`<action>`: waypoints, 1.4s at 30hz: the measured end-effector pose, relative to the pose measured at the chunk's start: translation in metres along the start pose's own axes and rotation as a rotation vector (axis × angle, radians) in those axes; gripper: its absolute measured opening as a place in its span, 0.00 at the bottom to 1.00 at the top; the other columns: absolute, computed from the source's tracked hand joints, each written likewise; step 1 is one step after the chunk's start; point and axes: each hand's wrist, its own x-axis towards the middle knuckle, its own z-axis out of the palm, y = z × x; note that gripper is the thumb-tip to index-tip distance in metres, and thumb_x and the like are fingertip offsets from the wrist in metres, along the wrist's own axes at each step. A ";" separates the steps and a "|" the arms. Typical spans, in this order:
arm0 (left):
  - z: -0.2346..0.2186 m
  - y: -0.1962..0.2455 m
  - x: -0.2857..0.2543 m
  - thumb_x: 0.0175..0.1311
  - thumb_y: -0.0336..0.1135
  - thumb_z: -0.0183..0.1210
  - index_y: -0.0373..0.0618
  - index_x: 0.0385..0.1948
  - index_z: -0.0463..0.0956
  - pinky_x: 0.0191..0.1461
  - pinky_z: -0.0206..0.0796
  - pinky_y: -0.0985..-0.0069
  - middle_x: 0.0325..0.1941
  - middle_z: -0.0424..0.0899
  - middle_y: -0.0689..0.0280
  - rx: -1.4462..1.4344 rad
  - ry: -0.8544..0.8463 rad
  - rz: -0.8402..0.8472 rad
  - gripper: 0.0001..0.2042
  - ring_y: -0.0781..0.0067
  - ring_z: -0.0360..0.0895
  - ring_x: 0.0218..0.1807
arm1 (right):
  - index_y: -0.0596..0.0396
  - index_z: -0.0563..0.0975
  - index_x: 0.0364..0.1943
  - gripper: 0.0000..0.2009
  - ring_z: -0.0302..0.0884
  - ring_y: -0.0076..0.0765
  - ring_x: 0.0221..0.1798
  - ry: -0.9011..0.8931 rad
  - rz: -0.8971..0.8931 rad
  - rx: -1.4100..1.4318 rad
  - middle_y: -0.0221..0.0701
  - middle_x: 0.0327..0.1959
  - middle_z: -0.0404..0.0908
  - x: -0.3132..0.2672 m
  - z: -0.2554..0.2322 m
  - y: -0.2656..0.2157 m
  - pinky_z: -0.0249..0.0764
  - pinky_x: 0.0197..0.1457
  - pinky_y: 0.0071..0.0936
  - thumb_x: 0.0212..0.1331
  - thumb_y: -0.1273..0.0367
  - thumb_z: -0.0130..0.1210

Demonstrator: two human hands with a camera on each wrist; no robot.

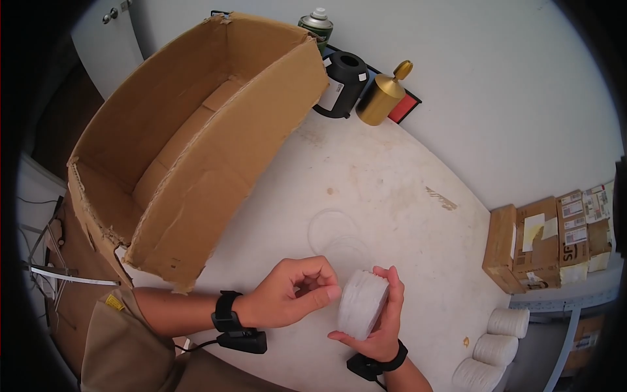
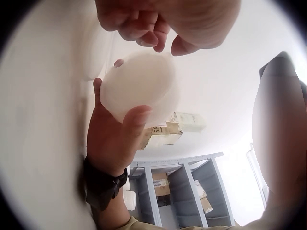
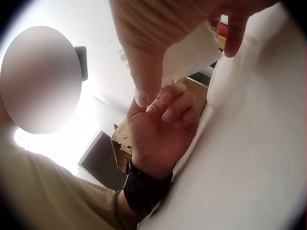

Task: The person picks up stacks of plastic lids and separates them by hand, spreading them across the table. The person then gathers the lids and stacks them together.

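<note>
My right hand (image 1: 386, 317) holds a squat roll of white twine (image 1: 359, 304) over the table, thumb along its lower side and fingers behind it. The roll stands tilted, and its round pale end face (image 2: 136, 79) shows in the left wrist view. Beside its left edge is my left hand (image 1: 292, 292), fingers curled and thumb tip close to the index finger. I cannot tell whether a thin strand lies between them. Faint pale loops of strand (image 1: 312, 228) lie on the table just beyond the roll. In the right wrist view the left hand's fingers (image 3: 176, 103) show from the palm side.
A large open cardboard box (image 1: 215, 176) takes up the table's left side. At the back stand a spray can (image 1: 316, 27), a black cylinder (image 1: 343, 85) and a gold container (image 1: 380, 99). Several white rolls (image 1: 494, 349) line the right edge, below stacked cartons (image 1: 535, 245).
</note>
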 end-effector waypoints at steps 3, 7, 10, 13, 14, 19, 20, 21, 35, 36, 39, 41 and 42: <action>0.000 -0.001 0.000 0.75 0.31 0.57 0.41 0.38 0.74 0.39 0.61 0.85 0.33 0.76 0.75 -0.082 -0.066 -0.024 0.05 0.90 0.68 0.35 | 0.58 0.46 0.78 0.68 0.63 0.48 0.70 -0.018 -0.020 -0.025 0.44 0.68 0.58 0.000 0.001 -0.001 0.67 0.69 0.45 0.34 0.56 0.85; -0.002 0.000 0.000 0.77 0.33 0.55 0.40 0.41 0.75 0.46 0.65 0.82 0.36 0.78 0.73 -0.144 -0.111 -0.091 0.06 0.88 0.70 0.39 | 0.58 0.46 0.78 0.68 0.64 0.48 0.69 -0.021 -0.022 -0.044 0.45 0.67 0.60 0.000 0.000 -0.002 0.68 0.68 0.44 0.33 0.56 0.85; -0.002 0.001 0.000 0.77 0.33 0.55 0.40 0.42 0.75 0.48 0.67 0.82 0.38 0.79 0.72 -0.201 -0.139 -0.128 0.06 0.87 0.72 0.41 | 0.58 0.46 0.78 0.69 0.65 0.48 0.69 -0.026 -0.020 -0.049 0.45 0.68 0.60 0.000 0.000 -0.001 0.68 0.68 0.45 0.33 0.56 0.85; -0.003 -0.002 0.000 0.77 0.33 0.54 0.39 0.42 0.75 0.48 0.68 0.81 0.39 0.79 0.71 -0.188 -0.160 -0.113 0.06 0.87 0.72 0.42 | 0.59 0.46 0.78 0.69 0.65 0.48 0.69 -0.028 -0.021 -0.052 0.45 0.68 0.60 -0.001 0.000 -0.001 0.68 0.68 0.44 0.32 0.56 0.85; -0.003 -0.002 0.000 0.77 0.33 0.54 0.39 0.42 0.75 0.48 0.68 0.81 0.39 0.79 0.71 -0.189 -0.160 -0.113 0.06 0.87 0.72 0.42 | 0.59 0.47 0.78 0.69 0.65 0.48 0.69 -0.027 -0.022 -0.052 0.45 0.68 0.60 -0.001 0.000 -0.001 0.68 0.68 0.44 0.32 0.56 0.85; -0.005 -0.002 0.001 0.75 0.30 0.54 0.39 0.40 0.74 0.45 0.67 0.83 0.36 0.79 0.72 -0.163 -0.147 -0.133 0.05 0.88 0.72 0.39 | 0.59 0.47 0.78 0.69 0.65 0.48 0.68 -0.024 -0.031 -0.036 0.44 0.67 0.60 -0.001 0.000 0.000 0.68 0.68 0.44 0.32 0.56 0.85; -0.006 -0.002 0.001 0.75 0.30 0.54 0.39 0.40 0.74 0.45 0.67 0.83 0.36 0.79 0.72 -0.163 -0.147 -0.132 0.05 0.88 0.72 0.39 | 0.59 0.47 0.78 0.69 0.65 0.47 0.68 -0.014 -0.035 -0.007 0.43 0.66 0.61 -0.001 0.000 0.000 0.68 0.68 0.44 0.32 0.56 0.85; -0.005 -0.002 0.002 0.75 0.29 0.54 0.39 0.39 0.74 0.44 0.67 0.82 0.35 0.79 0.72 -0.164 -0.131 -0.132 0.04 0.88 0.72 0.38 | 0.59 0.47 0.78 0.69 0.65 0.47 0.68 -0.014 -0.036 -0.007 0.43 0.66 0.61 -0.001 0.000 0.001 0.68 0.68 0.44 0.32 0.56 0.85; -0.011 0.001 0.007 0.69 0.25 0.57 0.42 0.29 0.70 0.31 0.55 0.85 0.26 0.71 0.76 0.098 0.196 -0.039 0.07 0.92 0.63 0.29 | 0.59 0.42 0.78 0.70 0.61 0.44 0.70 0.161 0.049 0.065 0.42 0.68 0.57 -0.007 -0.004 0.003 0.65 0.70 0.43 0.33 0.56 0.85; -0.009 0.001 0.006 0.70 0.26 0.58 0.42 0.30 0.70 0.31 0.55 0.86 0.26 0.72 0.76 0.060 0.173 -0.032 0.07 0.92 0.63 0.29 | 0.59 0.42 0.78 0.70 0.61 0.44 0.70 0.161 0.049 0.066 0.42 0.68 0.57 -0.008 -0.003 0.004 0.65 0.70 0.43 0.33 0.56 0.85; -0.004 0.004 0.002 0.72 0.29 0.59 0.42 0.33 0.72 0.31 0.56 0.86 0.28 0.73 0.76 0.021 0.072 0.000 0.07 0.92 0.64 0.30 | 0.59 0.44 0.78 0.70 0.61 0.44 0.69 0.101 0.023 0.073 0.42 0.68 0.57 -0.008 0.001 0.003 0.66 0.70 0.43 0.32 0.55 0.85; -0.001 0.004 0.000 0.73 0.30 0.59 0.41 0.35 0.72 0.32 0.56 0.86 0.29 0.74 0.76 0.020 -0.003 0.025 0.06 0.92 0.65 0.30 | 0.58 0.45 0.78 0.70 0.62 0.45 0.69 0.046 -0.025 0.006 0.42 0.68 0.57 -0.006 0.002 0.000 0.67 0.69 0.43 0.32 0.53 0.85; 0.001 0.003 0.000 0.73 0.30 0.59 0.41 0.36 0.73 0.33 0.57 0.86 0.30 0.75 0.76 -0.024 -0.038 0.030 0.05 0.92 0.65 0.31 | 0.58 0.45 0.78 0.70 0.62 0.45 0.69 0.045 -0.025 0.006 0.42 0.68 0.57 -0.006 0.003 0.000 0.67 0.69 0.43 0.32 0.53 0.85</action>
